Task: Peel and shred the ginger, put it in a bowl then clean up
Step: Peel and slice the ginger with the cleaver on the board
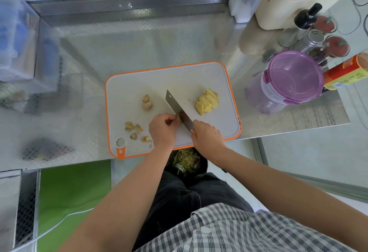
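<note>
**Orange-rimmed board, ginger meeting the cleaver**

The person is working on a grey cutting board (pixel 139 84) that is lying on the steel counter (pixel 139 42), close to its front edge. The right hand (pixel 207 136) is gripping the handle of a cleaver (pixel 175 104), fingers curled round it. It is holding the blade slanting away to the upper left across the middle of the board.

The left hand (pixel 162 130) is pinching a small piece of ginger (pixel 180 119) between thumb and fingertips and is holding it against the near part of the blade. The fingers are hiding most of the piece.

A heap of pale yellow peeled slices (pixel 207 100) is lying to the right of the blade, apart from it. A knobbly lump (pixel 147 102) is sitting to the left of the blade. Some scraps (pixel 135 130) are lying scattered near the board's front left corner, just beside the left hand.

Below the counter edge, between the forearms, a dark bin (pixel 186 161) is showing pale shreds inside. A purple-lidded container (pixel 292 76) is standing on the counter to the right of the board.
</note>
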The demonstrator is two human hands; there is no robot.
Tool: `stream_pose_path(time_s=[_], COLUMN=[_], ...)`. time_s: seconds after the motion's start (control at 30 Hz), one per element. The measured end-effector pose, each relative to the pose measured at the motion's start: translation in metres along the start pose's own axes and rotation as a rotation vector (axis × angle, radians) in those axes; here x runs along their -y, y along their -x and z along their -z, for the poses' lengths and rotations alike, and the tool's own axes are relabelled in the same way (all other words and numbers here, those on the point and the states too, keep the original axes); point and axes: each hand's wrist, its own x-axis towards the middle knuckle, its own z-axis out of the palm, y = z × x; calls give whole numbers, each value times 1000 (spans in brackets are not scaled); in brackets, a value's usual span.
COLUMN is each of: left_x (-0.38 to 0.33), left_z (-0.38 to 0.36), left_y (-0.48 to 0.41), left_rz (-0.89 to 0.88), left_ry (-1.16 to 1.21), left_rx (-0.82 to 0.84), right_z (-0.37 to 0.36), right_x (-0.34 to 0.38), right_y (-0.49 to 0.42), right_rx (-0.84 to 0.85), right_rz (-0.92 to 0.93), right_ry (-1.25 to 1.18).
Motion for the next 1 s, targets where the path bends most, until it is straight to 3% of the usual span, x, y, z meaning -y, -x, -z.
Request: stream_pose_path(time_s=[0.23, 0.77, 1.0], left_x=[0, 2, -2], left_z=[3, 2, 0], left_y=[2, -1, -2], left_rz=[104, 83, 87], left_ry=[128, 100, 57], left_rx=[26, 28, 15], right_z=[18, 20, 8], right_x=[-1, 0, 6], right_y=[-2, 8, -8], right_rx=[-74, 1, 18], right_rz=[57, 36, 3], right_ry=[-75, 83, 40])
